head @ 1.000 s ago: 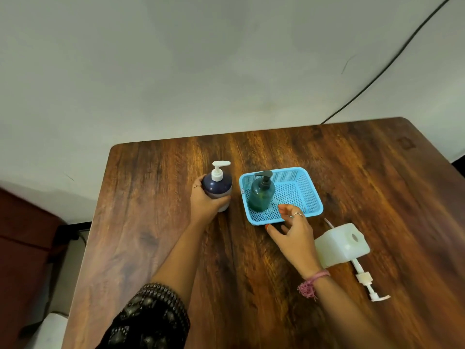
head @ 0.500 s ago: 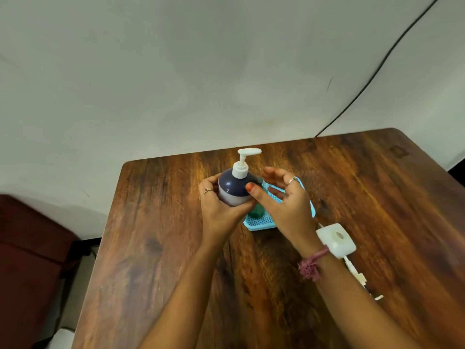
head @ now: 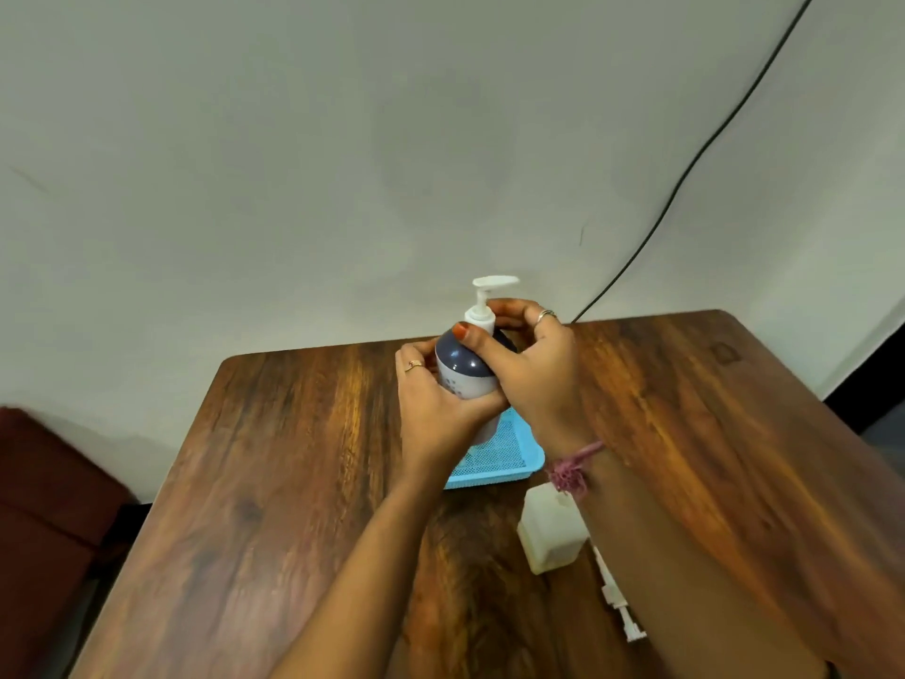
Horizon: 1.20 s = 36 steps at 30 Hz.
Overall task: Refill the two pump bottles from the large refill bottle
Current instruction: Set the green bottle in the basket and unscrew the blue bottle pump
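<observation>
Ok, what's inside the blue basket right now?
Only bare mesh shows in the near corner of the blue basket. The left hand, right hand and navy pump bottle cover the rest, so any contents there cannot be seen.

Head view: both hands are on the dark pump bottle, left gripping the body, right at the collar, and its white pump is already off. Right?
Not quite. In the head view the white pump is on the dark pump bottle. The left hand grips the body and the right hand is at the collar, as you said.

Both hands [head: 440,409] raised, fingers [head: 514,311] curled
</observation>
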### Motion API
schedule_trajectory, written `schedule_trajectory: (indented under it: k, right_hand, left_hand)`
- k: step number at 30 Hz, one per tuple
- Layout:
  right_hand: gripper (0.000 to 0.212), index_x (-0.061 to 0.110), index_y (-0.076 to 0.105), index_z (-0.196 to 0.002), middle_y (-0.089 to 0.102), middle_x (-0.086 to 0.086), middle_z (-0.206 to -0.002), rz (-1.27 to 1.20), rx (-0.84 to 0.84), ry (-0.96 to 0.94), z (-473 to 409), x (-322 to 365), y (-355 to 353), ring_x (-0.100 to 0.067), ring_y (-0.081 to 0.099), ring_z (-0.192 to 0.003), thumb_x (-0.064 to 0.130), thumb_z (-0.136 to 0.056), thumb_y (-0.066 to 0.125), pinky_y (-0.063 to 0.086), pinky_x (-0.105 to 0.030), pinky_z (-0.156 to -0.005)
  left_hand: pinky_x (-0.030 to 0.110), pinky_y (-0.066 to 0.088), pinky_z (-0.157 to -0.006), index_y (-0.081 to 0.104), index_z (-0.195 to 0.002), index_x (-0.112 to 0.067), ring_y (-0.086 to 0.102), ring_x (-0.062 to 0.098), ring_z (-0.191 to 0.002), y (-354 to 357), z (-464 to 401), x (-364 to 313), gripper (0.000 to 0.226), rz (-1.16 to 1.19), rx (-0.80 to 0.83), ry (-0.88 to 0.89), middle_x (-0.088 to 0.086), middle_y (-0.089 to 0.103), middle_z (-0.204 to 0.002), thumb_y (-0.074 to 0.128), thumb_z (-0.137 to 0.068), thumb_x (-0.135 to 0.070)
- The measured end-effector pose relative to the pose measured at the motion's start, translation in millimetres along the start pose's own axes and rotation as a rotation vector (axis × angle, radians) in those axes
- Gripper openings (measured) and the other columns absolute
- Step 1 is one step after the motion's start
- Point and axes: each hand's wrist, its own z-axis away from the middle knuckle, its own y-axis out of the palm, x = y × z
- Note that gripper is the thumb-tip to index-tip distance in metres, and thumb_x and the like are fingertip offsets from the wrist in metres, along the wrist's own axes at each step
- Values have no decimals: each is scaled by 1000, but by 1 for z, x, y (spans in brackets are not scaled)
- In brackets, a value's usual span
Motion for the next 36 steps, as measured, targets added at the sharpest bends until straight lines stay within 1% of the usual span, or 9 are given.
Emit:
schedule_trajectory:
  k: [6,11,20,24,28,30,32,34,36]
  right_hand:
    - [29,27,67,-95,70,9,-96,76,57,-30,-30,18,-32,-2,64,-92,34,-71,81,54,-29,-86]
    - [35,18,71,-103,71,7,-97,115,111,-122,-44,29,-53,1,64,-91,34,-73,79,50,-14,-81]
    - [34,18,71,-106,71,4,-99,89,165,-154,-59,31,-74,-2,64,-93,32,-76,77,50,-16,-84]
    - [29,14,70,-110,72,1,-105,-10,356,-138,-73,33,-86,-8,65,-101,20,-81,73,51,-32,-95]
    - [37,7,59,-125,66,-7,-119,-127,613,-1,-91,39,-107,-15,61,-113,11,-88,63,47,-26,-99]
    - [47,15,57,-126,65,2,-120,68,578,-67,-95,43,-109,-8,59,-114,30,-83,70,46,-16,-95]
    - [51,20,63,-112,68,10,-104,252,422,-174,-92,48,-104,-1,62,-98,48,-71,76,44,-4,-76]
    - [46,20,65,-95,67,10,-88,295,284,-242,-90,53,-98,-1,63,-82,50,-64,80,47,-6,-68]
    - [36,18,67,-94,69,8,-88,251,330,-226,-95,57,-100,-4,65,-83,39,-69,82,53,-16,-77]
  left_hand:
    - [19,54,-69,43,-102,-23,62,6,-87,24,-8,-24,74,-85,-74,73,2,57,-105,91,-47,-35]
    - [21,55,-71,42,-106,-19,60,6,-87,44,-9,-40,76,-102,-127,115,0,55,-103,89,-49,-38]
    - [18,55,-71,42,-110,-21,61,4,-89,65,-13,-50,82,-83,-110,96,-2,56,-105,86,-45,-48]
    - [32,58,-75,43,-107,-24,64,8,-91,66,-15,-55,78,-37,-70,64,-3,60,-104,85,-45,-45]
    - [28,57,-75,43,-112,-21,61,12,-95,66,-16,-60,81,-92,-71,85,0,57,-109,85,-47,-44]
    - [31,58,-77,42,-113,-21,61,13,-96,67,-17,-61,84,-94,-75,77,1,57,-110,85,-46,-48]
    - [35,58,-79,42,-112,-21,61,13,-97,69,-19,-61,85,-106,-82,82,2,56,-110,83,-43,-52]
    - [37,57,-80,42,-110,-22,61,13,-98,71,-20,-61,86,-113,-80,84,2,55,-111,83,-41,-54]
    - [36,58,-80,41,-110,-23,60,12,-97,73,-20,-62,87,-103,-76,74,1,55,-111,82,-40,-56]
